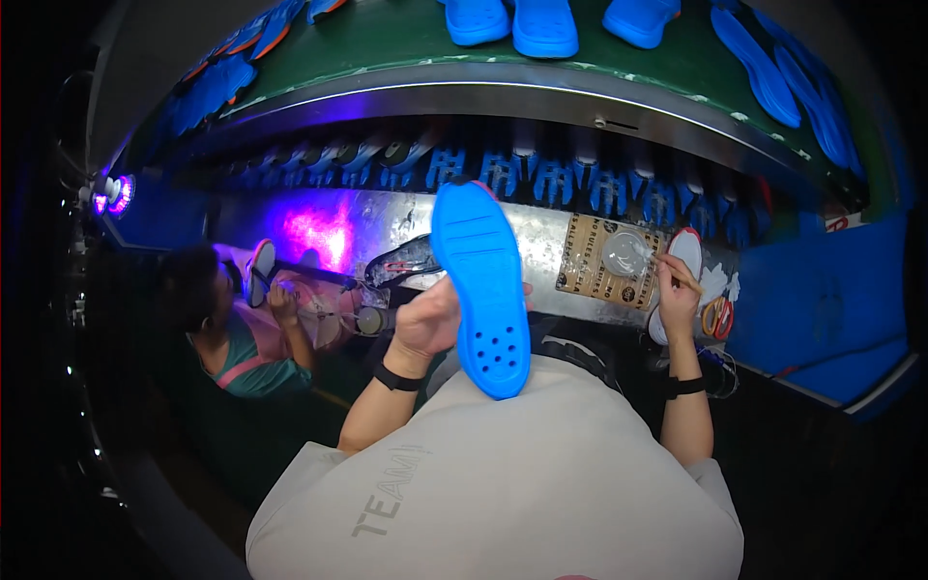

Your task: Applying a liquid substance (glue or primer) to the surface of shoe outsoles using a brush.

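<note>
In my left hand (428, 317) I hold a bright blue shoe sole (483, 280) upright in front of my chest. Its inner side faces me, with raised bars near the top and several small round holes near the heel. My right hand (679, 302) is closed around a thin tan-handled brush (681, 272). The brush's pale tip reaches over a round clear dish (624, 256), though whether it touches the contents is hard to tell. That dish sits on a piece of printed brown cardboard (580, 263). Just beyond my right hand stands a white shoe with a red edge (686, 247).
Scissors with orange and yellow handles (717, 317) lie at the bench's right end beside crumpled white scraps (713, 281). A dark shoe upper (401, 263) rests on the metal bench (536, 232). Left, a co-worker (237, 319) handles a sole. Blue soles (546, 29) line the green shelf (387, 48) above.
</note>
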The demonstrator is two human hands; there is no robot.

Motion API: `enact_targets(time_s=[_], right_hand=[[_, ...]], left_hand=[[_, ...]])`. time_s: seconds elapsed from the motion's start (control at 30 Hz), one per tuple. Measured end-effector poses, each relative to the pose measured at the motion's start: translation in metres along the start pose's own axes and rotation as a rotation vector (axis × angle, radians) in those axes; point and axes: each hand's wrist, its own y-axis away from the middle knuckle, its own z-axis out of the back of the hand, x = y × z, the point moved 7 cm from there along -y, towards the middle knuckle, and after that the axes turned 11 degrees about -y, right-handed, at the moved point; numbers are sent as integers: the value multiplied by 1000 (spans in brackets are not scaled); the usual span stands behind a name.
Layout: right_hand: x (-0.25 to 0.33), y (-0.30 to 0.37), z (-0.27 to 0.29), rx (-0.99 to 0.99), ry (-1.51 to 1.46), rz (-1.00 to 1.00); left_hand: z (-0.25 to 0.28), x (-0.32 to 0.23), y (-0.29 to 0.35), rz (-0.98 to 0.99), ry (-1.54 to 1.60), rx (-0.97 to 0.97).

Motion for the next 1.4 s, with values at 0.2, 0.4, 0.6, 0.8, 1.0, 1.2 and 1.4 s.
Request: enact_targets(time_s=[0.2,0.4,0.6,0.8,1.0,1.2,1.4], right_hand=[[5,-5,-6,79,-2,-73],[124,-6,-48,235,-360,-46],[170,-7,-82,385,-439,50],[184,-3,-87,408,-224,191],[187,1,-89,459,-234,141],[195,-9,-87,310,-248,207],[207,8,-100,531,-182,245]], left_hand=[[16,17,-1,77,-75,-131],[8,8,-5,109,-113,-77],[-13,7,-9,128,-141,-20],[-18,-4,-8,88,-208,4],[-14,-4,-2,170,-247,-36],[-14,-7,1,168,-325,-17],[-10,-17,2,90,-403,4]])
